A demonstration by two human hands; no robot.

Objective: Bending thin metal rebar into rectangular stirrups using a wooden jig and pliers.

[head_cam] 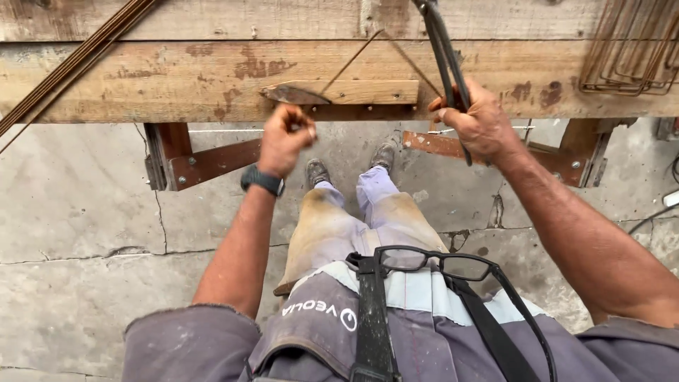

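Worker at plank workbench (pixel 141 78), bending thin steel wire (pixel 353 60). Left hand (pixel 285 138) clenched, pinching wire end by wooden jig block (pixel 353 92). Right hand (pixel 481 124) grasps dark long-handled tool (pixel 445 49). Bend apparently underway; next calls for steady pull.

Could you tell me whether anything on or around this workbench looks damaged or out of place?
The concrete floor is cracked, and the wooden bench is stained and worn. A small wood block with a chipped end sits by the left hand; the right hand grips a dark tool.
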